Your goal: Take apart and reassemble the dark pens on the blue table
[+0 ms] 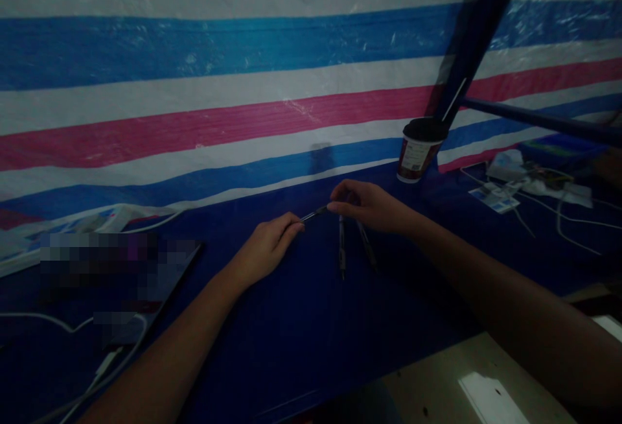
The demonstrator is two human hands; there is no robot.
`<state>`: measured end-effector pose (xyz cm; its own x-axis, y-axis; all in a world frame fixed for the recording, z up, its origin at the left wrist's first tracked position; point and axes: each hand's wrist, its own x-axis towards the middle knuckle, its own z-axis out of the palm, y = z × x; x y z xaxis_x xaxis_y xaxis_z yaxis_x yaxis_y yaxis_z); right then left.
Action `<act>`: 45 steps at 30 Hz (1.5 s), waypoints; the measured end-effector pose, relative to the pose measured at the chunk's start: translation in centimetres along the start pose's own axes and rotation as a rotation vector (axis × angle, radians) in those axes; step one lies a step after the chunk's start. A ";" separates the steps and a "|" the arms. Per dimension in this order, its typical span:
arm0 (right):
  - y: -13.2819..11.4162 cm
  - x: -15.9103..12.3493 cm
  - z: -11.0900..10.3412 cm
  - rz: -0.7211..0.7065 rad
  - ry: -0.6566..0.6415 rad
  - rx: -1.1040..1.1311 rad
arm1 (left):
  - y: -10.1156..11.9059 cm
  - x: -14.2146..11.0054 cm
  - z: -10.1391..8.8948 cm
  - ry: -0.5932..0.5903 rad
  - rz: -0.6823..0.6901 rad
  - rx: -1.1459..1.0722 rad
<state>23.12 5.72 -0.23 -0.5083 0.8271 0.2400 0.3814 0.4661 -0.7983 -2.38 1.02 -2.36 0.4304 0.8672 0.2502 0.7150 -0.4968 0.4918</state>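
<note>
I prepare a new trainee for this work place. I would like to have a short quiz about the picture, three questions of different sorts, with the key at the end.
1. True or false: the left hand and the right hand both hold the same slim pen.

2. Choose one. What stands near the striped sheet, to the right of the slim pen?
A) a glass bottle
B) a cup with a dark lid
C) a metal bowl

3. Fill in the number: besides the one in the hands, ___ other pens lie on the blue table.

Key: 1 true; 2 B; 3 two.
</note>
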 end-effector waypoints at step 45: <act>-0.9 -0.1 -0.7 -0.047 0.056 0.160 | 1.6 0.1 0.8 -0.017 -0.131 -0.476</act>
<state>23.37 5.45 0.81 -0.4774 0.8237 0.3058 0.2280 0.4522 -0.8623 -0.74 0.24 -2.25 0.3655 0.9189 0.1487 0.4343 -0.3096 0.8459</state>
